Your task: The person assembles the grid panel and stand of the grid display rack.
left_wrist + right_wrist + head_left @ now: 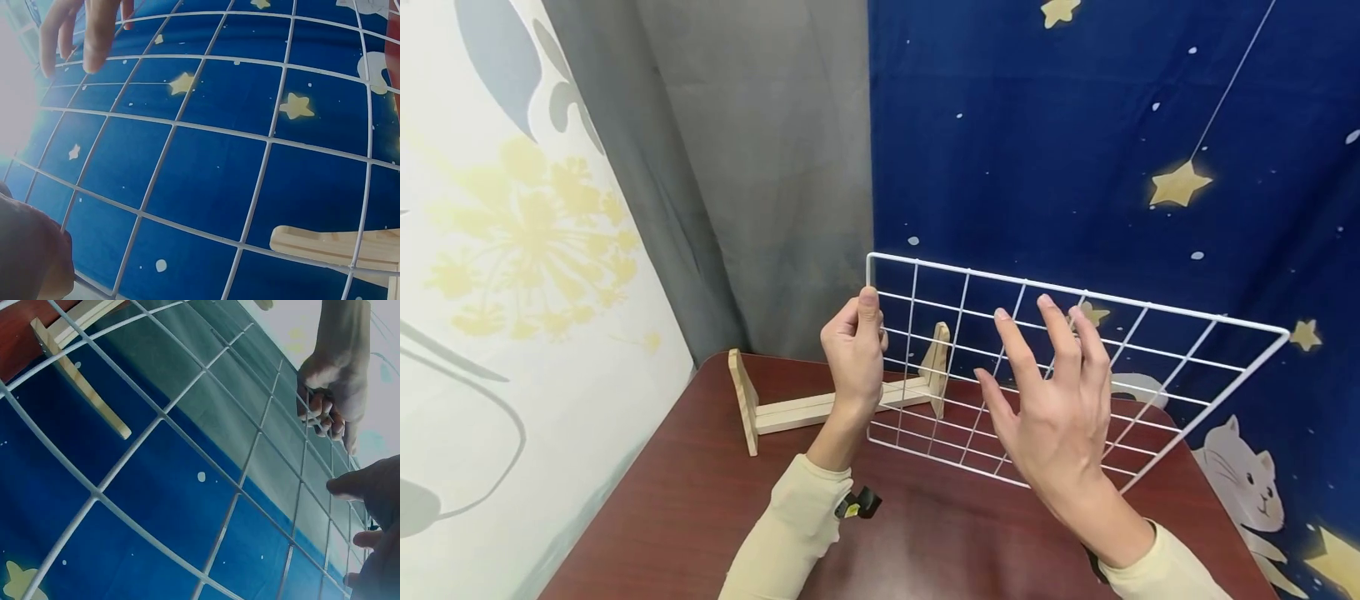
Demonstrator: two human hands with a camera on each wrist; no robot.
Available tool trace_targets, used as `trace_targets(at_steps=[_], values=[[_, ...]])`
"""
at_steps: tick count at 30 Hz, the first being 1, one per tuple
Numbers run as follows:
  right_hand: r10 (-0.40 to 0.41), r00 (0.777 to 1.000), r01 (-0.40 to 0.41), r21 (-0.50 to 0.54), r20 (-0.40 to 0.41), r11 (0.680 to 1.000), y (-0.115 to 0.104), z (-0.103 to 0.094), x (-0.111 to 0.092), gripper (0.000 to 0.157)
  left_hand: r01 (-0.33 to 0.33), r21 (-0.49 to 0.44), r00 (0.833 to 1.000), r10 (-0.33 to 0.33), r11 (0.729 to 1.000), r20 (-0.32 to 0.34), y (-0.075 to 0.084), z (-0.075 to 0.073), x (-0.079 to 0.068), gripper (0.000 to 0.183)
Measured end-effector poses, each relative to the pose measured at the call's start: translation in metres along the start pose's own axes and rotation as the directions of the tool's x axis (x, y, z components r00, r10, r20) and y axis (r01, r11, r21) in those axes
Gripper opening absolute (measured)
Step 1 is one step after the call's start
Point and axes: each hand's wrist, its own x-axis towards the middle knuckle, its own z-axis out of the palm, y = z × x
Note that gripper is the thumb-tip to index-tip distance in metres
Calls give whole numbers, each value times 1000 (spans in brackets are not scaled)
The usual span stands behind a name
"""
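A white wire grid panel is held up at a tilt above the table. My left hand grips its left edge near the upper corner, thumb along the wire and fingers curled round it; the right wrist view shows those curled fingers too. In front of the panel's middle, my right hand is spread with fingers apart, fingertips close to the wires below the top edge. Behind the panel, a pale wooden stand with two upright end pieces stands on the table. Part of it shows through the grid in the left wrist view.
The dark red-brown table runs back to a grey curtain and a blue star-patterned curtain. At the left hangs a white cloth with a yellow flower print. Each forearm wears a cream sleeve.
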Motion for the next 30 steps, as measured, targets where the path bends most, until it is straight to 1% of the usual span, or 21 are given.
trace_targets(at_steps=[3, 10, 16, 19, 23, 27, 30], values=[[5, 999, -4, -20, 32, 1000, 0, 3, 1, 62, -6, 0, 1000, 6, 1000, 2, 0, -1, -1, 56], [18, 999, -18, -7, 27, 1000, 7, 15, 6, 63, -6, 17, 1000, 6, 1000, 3, 0, -4, -1, 54], [30, 999, -31, 26, 44, 999, 15, 20, 6, 64, -4, 31, 1000, 4, 1000, 16, -1, -5, -3, 54], [35, 998, -37, 46, 50, 998, 16, 21, 7, 62, -1, 28, 1000, 1, 1000, 13, -2, -4, -3, 55], [41, 998, -44, 64, 56, 997, 14, 22, 9, 58, 3, -2, 1000, -3, 1000, -1, -5, -3, -3, 56], [53, 997, -56, 66, 50, 996, 13, 24, 12, 52, 2, -14, 1000, -2, 1000, -7, -7, -2, -3, 57], [69, 996, -73, 65, 51, 995, 14, 25, 14, 51, 5, -11, 1000, -5, 1000, 0, -7, 0, -3, 56]])
